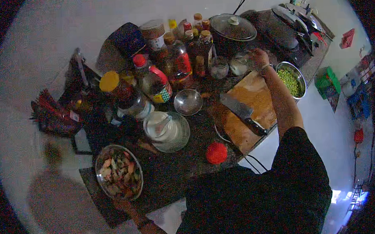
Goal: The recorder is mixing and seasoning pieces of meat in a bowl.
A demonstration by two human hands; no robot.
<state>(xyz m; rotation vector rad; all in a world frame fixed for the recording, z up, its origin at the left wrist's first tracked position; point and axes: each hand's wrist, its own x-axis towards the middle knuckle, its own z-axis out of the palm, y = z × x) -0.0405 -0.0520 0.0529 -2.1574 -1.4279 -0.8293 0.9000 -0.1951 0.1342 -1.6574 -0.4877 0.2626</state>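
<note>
At the lower left, my left hand (pixel 120 204) is at the near rim of a bowl (pixel 140 181) filled with cut pieces of food, its fingers mostly hidden beneath. The pieces look pale, pinkish and dark. My right hand (pixel 259 58) is stretched to the back of the counter, curled beside a glass jar (pixel 239 64) with white contents. Blur and dim light hide whether its fingers hold anything. Below that forearm lies a wooden cutting board (pixel 258 88), bearing a cleaver (pixel 237 105) with a dark handle. A metal bowl of chopped green vegetables (pixel 289 81) stands right of the forearm.
Sauce bottles (pixel 180 60) and jars crowd the back. A lidded pot (pixel 233 27) stands behind the jars. Mid-counter are a small metal bowl (pixel 188 102), a glass bowl (pixel 183 133) overlapped by a white-filled container (pixel 158 126), and a round red object (pixel 216 153) near the front edge.
</note>
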